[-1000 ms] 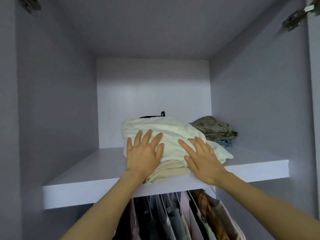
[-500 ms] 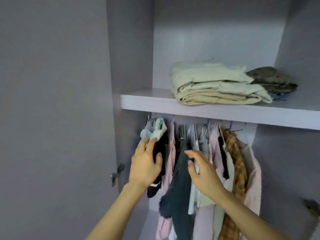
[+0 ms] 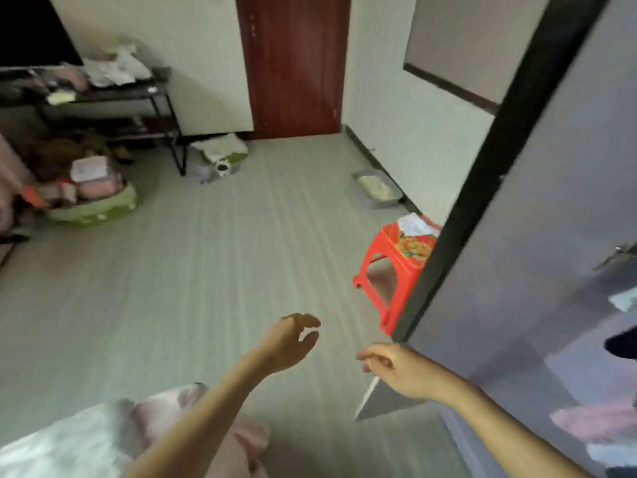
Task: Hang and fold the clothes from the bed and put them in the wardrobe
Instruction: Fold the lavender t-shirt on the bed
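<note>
My left hand (image 3: pixel 289 343) hangs in the air over the grey floor, fingers loosely curled, holding nothing. My right hand (image 3: pixel 396 367) is beside it, also loosely curled and empty, near the lower edge of the open wardrobe door (image 3: pixel 537 215). The door's grey inner face fills the right side of the head view. A corner of the bed (image 3: pixel 103 439) with pale pink and white fabric shows at the bottom left, partly hidden by my left forearm. The wardrobe's inside is out of view. The frame is motion-blurred.
A red plastic stool (image 3: pixel 389 270) stands on the floor just left of the wardrobe door. A grey tray (image 3: pixel 375 189) lies by the right wall. A brown room door (image 3: pixel 293 63) is at the back. A dark rack (image 3: pixel 103 98) and a green basket (image 3: pixel 93 205) sit at the left.
My view has swung from the wardrobe's shelf and hanging clothes out to the room. Both hands left the folded stack, passed the hangers, and now hang empty over the floor.
</note>
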